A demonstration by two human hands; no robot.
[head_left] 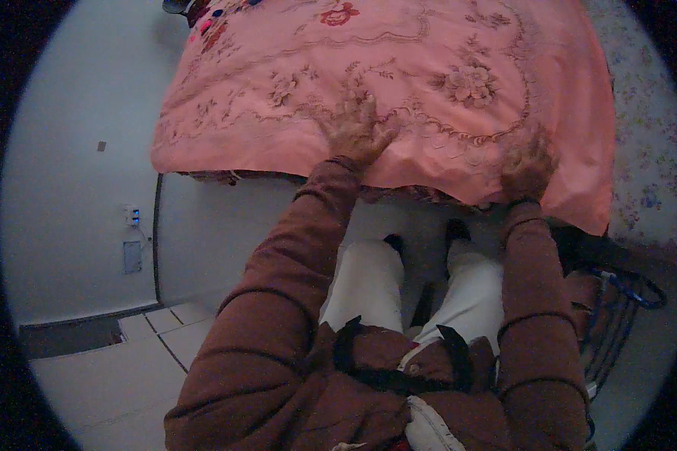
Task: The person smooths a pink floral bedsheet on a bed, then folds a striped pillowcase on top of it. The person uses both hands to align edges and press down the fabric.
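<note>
A pink bedspread [399, 71] with brown and red flower patterns covers the bed in front of me. My left hand [359, 133] lies on it near the front edge, palm down with the fingers spread. Farther right, my right hand [530, 167] rests on the cloth by the same edge. Its fingers reach forward over the fabric, somewhat dim and blurred, and nothing shows in them. Soft wrinkles run through the cloth between both hands. Below the hanging edge, a strip of dark patterned fabric [421, 194] peeks out.
Another surface with a pale flowered cover [643, 135] adjoins the bed on the right. Below it stands a dark item with a blue loop [639, 293]. On the left, the wall carries a socket with a plugged-in cable [133, 216]. Colourful fabric [212, 26] lies at the far left corner.
</note>
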